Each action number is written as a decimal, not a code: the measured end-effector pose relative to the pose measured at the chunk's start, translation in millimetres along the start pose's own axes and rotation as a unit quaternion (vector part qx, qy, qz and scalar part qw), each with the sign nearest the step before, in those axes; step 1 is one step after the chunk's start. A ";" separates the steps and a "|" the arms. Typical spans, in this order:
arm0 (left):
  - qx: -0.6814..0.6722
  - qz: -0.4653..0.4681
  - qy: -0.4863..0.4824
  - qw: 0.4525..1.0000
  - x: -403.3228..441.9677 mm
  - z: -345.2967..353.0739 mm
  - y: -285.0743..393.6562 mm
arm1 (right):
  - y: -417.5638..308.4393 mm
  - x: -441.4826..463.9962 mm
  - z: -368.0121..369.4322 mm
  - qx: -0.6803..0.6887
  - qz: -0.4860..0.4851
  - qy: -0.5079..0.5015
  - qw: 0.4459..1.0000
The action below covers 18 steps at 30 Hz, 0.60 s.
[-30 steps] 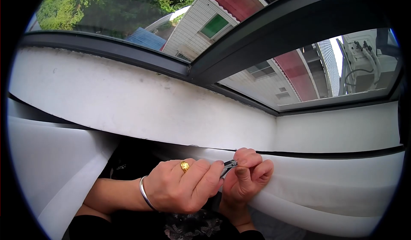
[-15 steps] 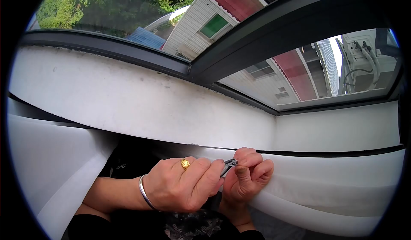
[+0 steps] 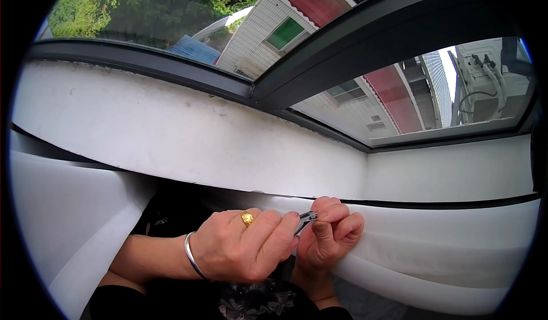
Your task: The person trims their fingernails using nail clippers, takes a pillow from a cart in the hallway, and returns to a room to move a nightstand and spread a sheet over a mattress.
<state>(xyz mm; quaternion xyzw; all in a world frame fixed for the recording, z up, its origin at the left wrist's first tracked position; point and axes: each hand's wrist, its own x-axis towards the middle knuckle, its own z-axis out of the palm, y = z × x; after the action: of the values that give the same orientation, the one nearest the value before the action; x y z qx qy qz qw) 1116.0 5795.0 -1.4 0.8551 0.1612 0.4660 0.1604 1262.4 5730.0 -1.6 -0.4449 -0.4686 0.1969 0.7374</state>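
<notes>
1. Evidently, we had a small metal nail clipper (image 3: 305,222) just right of the lower centre of the frame, slanting between the two hands with its toothed-looking tip toward the upper right.
2. Our left hand (image 3: 242,248), with a gold ring (image 3: 247,218) and a silver bangle (image 3: 193,255), pinched the clipper's body, which it largely hid.
3. Our right hand (image 3: 328,243) had its fingers curled inward and its thumb raised beside them; the tip met its fingertips, but we could not tell whether they gripped it.
4. We judged the clipper light, stiff and hardly fragile, though its smooth metal seemed likely to slip.
5. The body behind the tip looked the best hold to us.
6. Beyond lay a white sill (image 3: 200,143), with white curtain fabric (image 3: 451,246) at lower right.
</notes>
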 end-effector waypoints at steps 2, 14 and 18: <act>0.007 0.014 0.005 1.000 -0.4 1.2 -0.6 | 0.3 0.1 -0.5 -0.001 0.000 -0.001 1.000; 0.022 0.026 0.011 0.999 -0.5 4.2 -2.2 | 1.8 0.4 -1.6 -0.021 -0.017 -0.003 1.000; 0.013 0.015 0.007 1.000 -0.4 4.0 -0.8 | 0.1 0.5 -0.8 -0.057 -0.041 -0.008 0.997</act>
<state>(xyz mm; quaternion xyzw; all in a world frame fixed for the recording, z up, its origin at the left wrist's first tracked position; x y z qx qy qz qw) 1119.1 5795.1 -4.1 0.8559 0.1561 0.4725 0.1409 1263.3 5730.0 -1.6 -0.4647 -0.5032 0.1430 0.7144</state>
